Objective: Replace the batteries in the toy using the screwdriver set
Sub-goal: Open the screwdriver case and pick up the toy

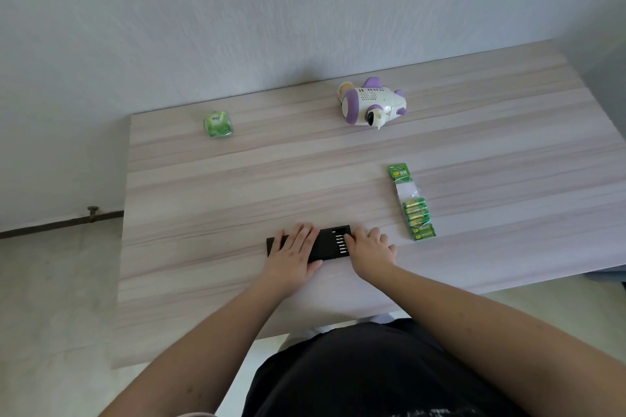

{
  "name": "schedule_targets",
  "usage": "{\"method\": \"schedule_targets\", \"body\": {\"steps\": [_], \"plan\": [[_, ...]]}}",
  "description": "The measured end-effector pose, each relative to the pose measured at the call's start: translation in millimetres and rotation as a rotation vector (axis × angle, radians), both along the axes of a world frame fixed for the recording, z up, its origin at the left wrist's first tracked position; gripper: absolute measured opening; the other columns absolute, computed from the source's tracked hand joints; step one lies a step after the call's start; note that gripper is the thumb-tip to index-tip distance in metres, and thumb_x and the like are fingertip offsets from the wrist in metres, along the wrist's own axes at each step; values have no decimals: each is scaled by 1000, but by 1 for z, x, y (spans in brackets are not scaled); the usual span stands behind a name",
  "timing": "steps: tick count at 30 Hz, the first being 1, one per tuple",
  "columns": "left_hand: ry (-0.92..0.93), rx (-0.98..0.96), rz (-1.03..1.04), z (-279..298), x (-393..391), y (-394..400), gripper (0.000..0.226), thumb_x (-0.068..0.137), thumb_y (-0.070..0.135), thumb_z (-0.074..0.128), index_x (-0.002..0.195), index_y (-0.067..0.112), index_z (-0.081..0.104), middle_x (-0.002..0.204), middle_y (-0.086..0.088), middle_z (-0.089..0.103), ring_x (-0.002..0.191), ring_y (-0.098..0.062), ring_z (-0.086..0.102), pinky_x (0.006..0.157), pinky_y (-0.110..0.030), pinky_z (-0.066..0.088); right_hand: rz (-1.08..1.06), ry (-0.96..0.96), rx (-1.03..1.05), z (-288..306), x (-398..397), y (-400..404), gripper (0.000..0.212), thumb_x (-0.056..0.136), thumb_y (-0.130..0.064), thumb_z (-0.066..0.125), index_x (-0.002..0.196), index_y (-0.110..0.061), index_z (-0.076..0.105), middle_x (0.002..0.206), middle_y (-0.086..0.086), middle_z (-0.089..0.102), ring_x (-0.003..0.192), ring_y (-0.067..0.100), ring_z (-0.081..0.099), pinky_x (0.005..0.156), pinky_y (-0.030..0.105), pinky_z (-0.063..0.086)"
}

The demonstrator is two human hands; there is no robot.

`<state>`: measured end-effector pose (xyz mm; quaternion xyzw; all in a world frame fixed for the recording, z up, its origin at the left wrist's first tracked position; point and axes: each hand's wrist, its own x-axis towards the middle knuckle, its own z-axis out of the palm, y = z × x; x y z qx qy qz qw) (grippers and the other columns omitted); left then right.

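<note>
A black screwdriver set [328,243] lies flat near the front edge of the pale wooden table [237,186], a row of silver bits showing in its right half. The left hand [294,252] lies palm down over the case's left part, its fingers straight and spread across the top, the thumb along the near edge. The right hand [371,249] rests at the case's right end, fingers bent over that end by the bits; whether they pinch anything I cannot tell. A green pack of batteries [413,205] lies just right of the right hand. The white and purple toy [371,101] stands well beyond, toward the wall. A small green packet [217,124] sits far left.
</note>
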<state>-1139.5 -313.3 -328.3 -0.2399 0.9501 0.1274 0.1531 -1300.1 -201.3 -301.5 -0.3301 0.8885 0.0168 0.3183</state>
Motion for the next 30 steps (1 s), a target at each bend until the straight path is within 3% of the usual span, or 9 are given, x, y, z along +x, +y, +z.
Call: {"method": "schedule_targets", "body": {"steps": [4, 6, 10, 15, 19, 25, 30], "plan": [[-83, 26, 111, 11, -21, 13, 78, 90, 65, 30, 150, 15, 22, 159, -4, 14, 149, -20, 6, 112, -60, 8, -3, -3, -22, -2, 0, 0, 39, 103, -42, 21, 122, -15, 43, 120, 11, 45, 111, 30, 44, 93, 43, 37], [-108, -2, 130, 12, -28, 18, 77, 89, 67, 30, 148, 19, 25, 158, -6, 18, 147, -24, 12, 108, -66, 14, 12, 3, -35, -1, 0, 1, 38, 104, -40, 21, 121, -15, 43, 119, 12, 45, 110, 30, 45, 92, 43, 38], [-130, -35, 108, 5, -26, 22, 70, 81, 69, 28, 132, 25, 47, 140, -12, 48, 131, -31, 39, 90, -73, 37, 91, 30, -25, -1, -1, 5, 36, 103, -35, 26, 124, -12, 41, 121, 13, 44, 111, 31, 45, 91, 42, 40], [-61, -48, 44, 4, -26, 18, 70, 89, 65, 40, 147, 28, 28, 157, -7, 19, 147, -26, 13, 105, -70, 14, 168, 41, -24, -2, -5, 6, 36, 99, -30, 31, 124, -8, 45, 121, 14, 46, 109, 32, 47, 89, 40, 42], [-4, -1, 42, 9, -29, 16, 70, 89, 59, 47, 148, 25, 29, 159, -1, 17, 149, -18, 9, 109, -68, 10, 74, 17, -52, 2, -8, 2, 35, 97, -34, 36, 117, -11, 53, 116, 11, 53, 106, 30, 50, 87, 38, 42], [37, -12, 54, 6, -28, 17, 71, 81, 63, 43, 138, 21, 46, 144, 0, 44, 139, -21, 36, 103, -67, 27, 30, 6, -87, 1, -8, 2, 31, 94, -33, 37, 107, -13, 57, 107, 7, 58, 100, 29, 52, 82, 38, 41], [87, -68, 76, 5, -28, 21, 72, 72, 64, 62, 129, 22, 50, 128, 0, 53, 120, -24, 49, 92, -66, 38, 11, -31, -125, -2, -10, 3, 30, 94, -30, 40, 109, -10, 56, 108, 11, 58, 98, 31, 54, 79, 37, 43]]}}
